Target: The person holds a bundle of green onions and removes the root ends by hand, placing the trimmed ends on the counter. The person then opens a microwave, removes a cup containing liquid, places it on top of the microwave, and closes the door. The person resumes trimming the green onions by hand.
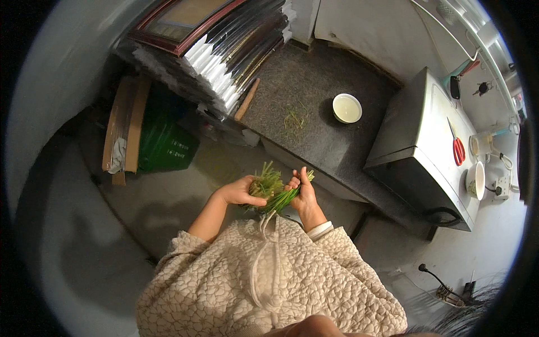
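Note:
In front of my chest I hold a bunch of leafy green herbs (268, 182) with fine, feathery leaves. My left hand (239, 192) is closed around its leafy part, thumb across the front. Around the thin bright-green stems (286, 199) wraps my right hand (306, 197), with the thumb pointing up and the pale stem ends showing beside it. Some loose green scraps (295, 119) lie on the dark stone counter (311, 76) beyond my hands. To their right stands a white bowl (347, 108) with pale liquid in it.
A wooden rolling pin (247, 100) lies by stacked picture frames (236, 54) on the left. At the right, a metal cabinet (438, 126) bears red-handled scissors (458, 147) and another bowl (476, 181). A green container (168, 143) and cardboard (122, 126) stand low on the left.

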`<state>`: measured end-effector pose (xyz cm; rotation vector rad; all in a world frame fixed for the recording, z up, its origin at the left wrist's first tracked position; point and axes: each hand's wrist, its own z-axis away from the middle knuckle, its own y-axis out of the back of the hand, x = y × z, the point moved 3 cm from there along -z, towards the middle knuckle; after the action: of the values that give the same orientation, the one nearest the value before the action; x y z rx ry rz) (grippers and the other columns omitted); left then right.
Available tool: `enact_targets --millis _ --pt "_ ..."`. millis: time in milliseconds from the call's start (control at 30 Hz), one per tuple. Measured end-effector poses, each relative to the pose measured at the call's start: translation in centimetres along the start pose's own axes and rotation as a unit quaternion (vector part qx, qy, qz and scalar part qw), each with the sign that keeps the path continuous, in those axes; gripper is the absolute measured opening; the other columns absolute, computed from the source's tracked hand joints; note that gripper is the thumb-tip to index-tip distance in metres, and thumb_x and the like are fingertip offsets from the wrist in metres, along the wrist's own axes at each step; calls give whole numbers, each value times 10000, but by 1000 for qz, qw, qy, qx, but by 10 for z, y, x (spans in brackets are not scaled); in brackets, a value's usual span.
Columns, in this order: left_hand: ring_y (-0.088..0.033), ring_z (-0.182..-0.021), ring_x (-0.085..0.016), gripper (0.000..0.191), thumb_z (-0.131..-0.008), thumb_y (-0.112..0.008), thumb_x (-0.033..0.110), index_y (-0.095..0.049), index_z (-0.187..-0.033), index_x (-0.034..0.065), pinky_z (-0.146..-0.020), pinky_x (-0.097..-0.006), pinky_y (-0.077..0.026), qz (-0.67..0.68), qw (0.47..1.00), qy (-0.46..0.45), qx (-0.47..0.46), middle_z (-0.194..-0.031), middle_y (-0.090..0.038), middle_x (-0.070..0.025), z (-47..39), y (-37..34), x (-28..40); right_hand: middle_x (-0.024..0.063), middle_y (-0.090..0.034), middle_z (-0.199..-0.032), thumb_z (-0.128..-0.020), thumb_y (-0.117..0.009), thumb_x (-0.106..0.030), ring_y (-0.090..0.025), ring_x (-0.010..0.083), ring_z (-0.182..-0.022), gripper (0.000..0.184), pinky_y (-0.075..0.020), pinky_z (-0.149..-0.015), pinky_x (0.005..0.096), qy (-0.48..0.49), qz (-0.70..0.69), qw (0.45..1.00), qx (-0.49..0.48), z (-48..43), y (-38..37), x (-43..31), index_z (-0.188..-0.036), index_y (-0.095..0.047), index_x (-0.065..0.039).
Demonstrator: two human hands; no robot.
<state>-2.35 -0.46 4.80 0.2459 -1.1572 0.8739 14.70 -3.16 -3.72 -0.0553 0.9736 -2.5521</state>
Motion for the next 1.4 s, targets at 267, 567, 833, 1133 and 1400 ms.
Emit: enact_targets --millis 267,567,833,1133,1400 --pt "-548 -694 -159 280 -666 -686 18 -539 -904 37 -566 -308 -445 36 997 -50 -52 -775 -570 -60 5 4 6 -52 -367 -560 -844 -541 -388 -374 64 -506 377 -378 -506 239 -88 73 993 -40 13 -7 15 -934 -534 -22" --pt "-534 -752 -115 366 -679 -704 82 -540 -996 0 -676 -269 -441 33 994 -41 -93 -843 -580 -24 4 1 13 -55 -370 -556 -836 -536 -422 -374 58 -480 459 -379 -489 244 -149 64 984 -73 22 -10 27 -974 -518 16" --pt "-532 -754 -105 310 -682 -736 96 -592 -946 23 -680 -269 -436 -100 987 -27 -119 -837 -605 -14 2 -14 8 -50 -418 -581 -857 -544 -322 -410 49 -491 321 -376 -459 194 -139 56 982 -118 24 -33 28 -939 -537 -12" --pt "-514 -706 -110 373 -700 -721 212 -557 -937 -23 -637 -274 -426 -197 974 54 -93 -780 -589 -41 5 -22 13 20 -511 -680 -848 -543 -351 -493 129 -613 290 -425 -573 281 19 79 995 -66 21 -19 -1 -777 -531 -70" --pt "-551 -640 -142 267 -670 -689 98 -539 -851 -30 -602 -288 -434 -249 961 117 -21 -722 -591 -61 2 -8 -14 8 -422 -634 -889 -473 -343 -410 124 -563 293 -405 -564 291 253 76 962 -68 34 -12 -55 -763 -482 -79"
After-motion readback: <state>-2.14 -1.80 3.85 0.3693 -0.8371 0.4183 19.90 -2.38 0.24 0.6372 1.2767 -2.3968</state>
